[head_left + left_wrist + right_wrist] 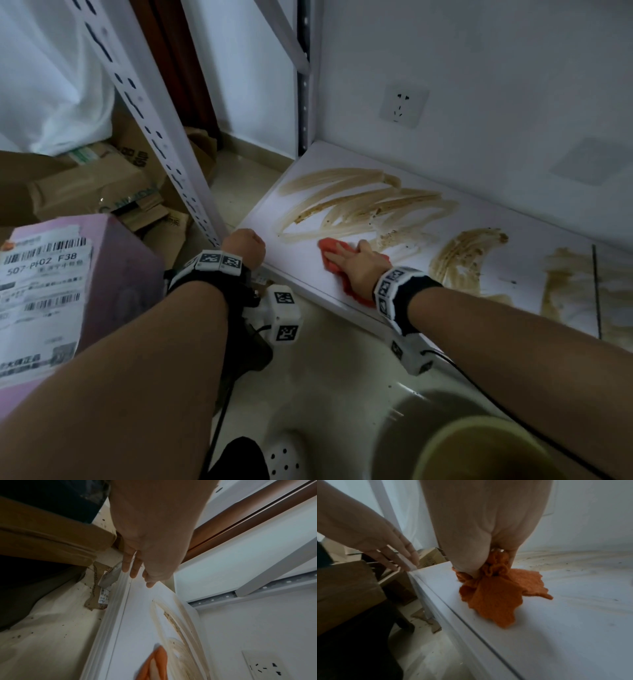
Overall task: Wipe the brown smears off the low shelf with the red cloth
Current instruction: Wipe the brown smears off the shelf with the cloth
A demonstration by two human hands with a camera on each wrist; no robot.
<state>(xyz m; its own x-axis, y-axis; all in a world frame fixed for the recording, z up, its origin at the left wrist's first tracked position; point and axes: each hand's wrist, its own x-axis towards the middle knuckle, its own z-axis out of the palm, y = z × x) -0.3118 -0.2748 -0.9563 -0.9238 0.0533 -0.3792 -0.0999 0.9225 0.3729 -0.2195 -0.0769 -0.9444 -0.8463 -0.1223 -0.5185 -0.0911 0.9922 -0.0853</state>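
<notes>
The low white shelf (308, 281) carries long brown smears (359, 202) across its left half and thicker patches (469, 257) further right. My right hand (349, 260) lies flat on the red cloth (325, 245), fingers spread and pointing left, just below the smears. In the right wrist view the cloth (496, 599) bunches under the palm (479, 561) near the shelf's front edge. My left hand (245, 245) rests on the shelf's front left corner; its straight fingers (137, 573) touch the edge and hold nothing.
A white perforated upright (164, 144) stands right beside my left hand. Cardboard boxes (102, 192) and a pink parcel (68, 291) crowd the floor on the left. The wall behind the shelf has a socket (404, 106). A round basin (496, 448) sits on the floor at lower right.
</notes>
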